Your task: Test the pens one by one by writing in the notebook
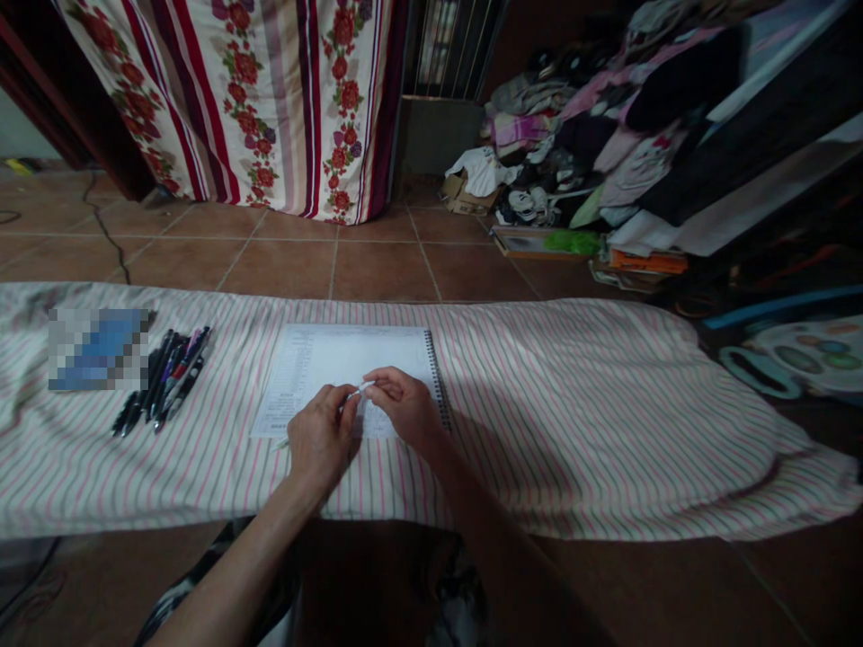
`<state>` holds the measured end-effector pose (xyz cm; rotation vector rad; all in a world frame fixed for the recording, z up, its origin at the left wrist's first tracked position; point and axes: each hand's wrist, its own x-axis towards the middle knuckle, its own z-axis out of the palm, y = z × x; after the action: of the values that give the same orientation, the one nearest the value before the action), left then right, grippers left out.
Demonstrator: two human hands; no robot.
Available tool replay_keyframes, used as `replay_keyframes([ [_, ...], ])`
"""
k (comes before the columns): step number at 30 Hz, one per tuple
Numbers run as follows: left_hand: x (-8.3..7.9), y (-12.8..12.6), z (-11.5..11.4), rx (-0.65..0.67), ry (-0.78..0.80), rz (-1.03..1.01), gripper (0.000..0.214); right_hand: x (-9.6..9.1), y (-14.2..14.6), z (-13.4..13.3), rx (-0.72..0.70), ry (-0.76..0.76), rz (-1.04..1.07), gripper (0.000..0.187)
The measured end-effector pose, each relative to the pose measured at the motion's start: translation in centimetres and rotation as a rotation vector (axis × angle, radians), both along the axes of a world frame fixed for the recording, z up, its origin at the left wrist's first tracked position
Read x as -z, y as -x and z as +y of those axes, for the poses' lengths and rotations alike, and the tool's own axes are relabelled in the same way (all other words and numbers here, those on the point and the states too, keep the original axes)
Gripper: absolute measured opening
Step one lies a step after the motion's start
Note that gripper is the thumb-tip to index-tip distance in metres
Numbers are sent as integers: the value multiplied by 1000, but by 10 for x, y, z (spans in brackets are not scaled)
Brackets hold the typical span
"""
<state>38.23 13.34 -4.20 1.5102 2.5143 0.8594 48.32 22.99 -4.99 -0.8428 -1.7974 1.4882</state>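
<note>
Over the lower middle of a spiral-bound notebook, my left hand and my right hand meet fingertip to fingertip. Both pinch a small, slim white piece; whether it is part of a pen I cannot tell. A dark bit shows by the left fingertips. The notebook lies open with its black coil on the right, printed text along its left and lower parts and a large blank area. Beside my left hand, a thin whitish tip pokes out at the page's lower edge, the rest hidden.
A striped cloth covers the low table. To the left lie several pens in a bunch and a blurred blue item. Beyond are a floral curtain, tiled floor and piled clothes; a paint-palette-like tray stands right.
</note>
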Motion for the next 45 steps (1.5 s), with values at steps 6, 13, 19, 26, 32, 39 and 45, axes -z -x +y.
replay_keyframes([
  [6, -2, 0, 1, 14, -57, -70, 28, -1, -1, 0, -1, -7, -4, 12],
  [13, -4, -1, 3, 10, -92, -163, 23, 2, -2, 0, -5, -12, -13, 12],
  [19, -4, -2, 3, -57, -38, -153, 23, 0, -1, -1, -12, -46, -10, 11],
  [26, -5, -1, 2, -5, -4, -54, 26, -2, -2, -1, -21, -67, -37, 12],
  [32, -5, -2, 2, 0, 14, -11, 27, -4, -3, -2, -4, -172, -69, 11],
  [39, -2, -1, 0, 21, 13, 48, 27, -3, -4, 0, -9, -344, -141, 9],
  [45, 0, -1, -2, 66, -28, 153, 27, -2, -7, 3, -39, -433, -204, 7],
])
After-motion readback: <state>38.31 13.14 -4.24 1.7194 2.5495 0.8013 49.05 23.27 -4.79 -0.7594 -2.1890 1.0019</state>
